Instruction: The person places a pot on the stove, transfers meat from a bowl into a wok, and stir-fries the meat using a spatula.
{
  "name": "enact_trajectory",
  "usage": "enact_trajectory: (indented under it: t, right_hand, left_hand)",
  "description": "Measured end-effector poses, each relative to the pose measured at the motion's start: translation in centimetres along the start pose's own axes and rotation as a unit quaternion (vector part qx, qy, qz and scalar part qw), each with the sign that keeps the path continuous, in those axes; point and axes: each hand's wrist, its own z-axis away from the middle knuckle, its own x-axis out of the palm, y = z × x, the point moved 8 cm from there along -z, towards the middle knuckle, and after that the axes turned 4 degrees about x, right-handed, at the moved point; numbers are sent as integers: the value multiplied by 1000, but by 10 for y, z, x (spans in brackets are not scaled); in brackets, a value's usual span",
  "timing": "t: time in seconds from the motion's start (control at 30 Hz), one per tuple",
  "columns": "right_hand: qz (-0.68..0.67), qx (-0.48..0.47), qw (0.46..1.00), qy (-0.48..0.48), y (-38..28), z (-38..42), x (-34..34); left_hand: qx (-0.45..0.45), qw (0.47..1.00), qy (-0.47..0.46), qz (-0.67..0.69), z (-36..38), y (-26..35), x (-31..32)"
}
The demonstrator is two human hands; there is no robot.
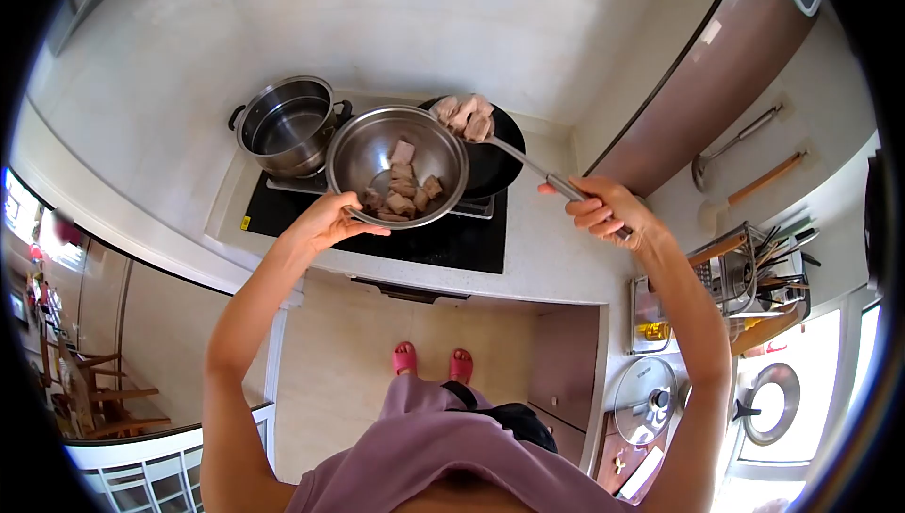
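My left hand [325, 221] grips the near rim of a round stainless steel bowl [358, 159], thumb and fingers closed on its edge. Several pale chunks of cooked-looking meat [403, 173] lie in the bowl, which is held over the cooktop. In my right hand [613, 209] is the handle of a long metal scoop [520, 155]. More meat chunks [462, 117] are piled on the scoop's head at the bowl's right rim, hiding its shape. Below the scoop and partly behind the bowl is a black pan [498, 159].
A two-handled steel pot [283, 155] stands on the left of the black cooktop [443, 254]. To the right are a utensil rack [740, 273] and a glass lid [645, 400]. A ladle [726, 145] hangs on the right wall.
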Motion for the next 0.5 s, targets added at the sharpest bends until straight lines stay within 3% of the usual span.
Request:
enact_trajectory:
  t: [0.2,0.3,0.5]
  right_hand:
    - [9,5,997,75,15,-23,-59]
    - [-31,47,995,82,37,-54,-88]
    - [-69,114,981,144,73,-124,-123]
  left_hand:
    - [1,999,27,-42,22,18,-14]
    - [53,994,21,-93,18,32,-24]
    - [23,996,45,-74,21,43,-20]
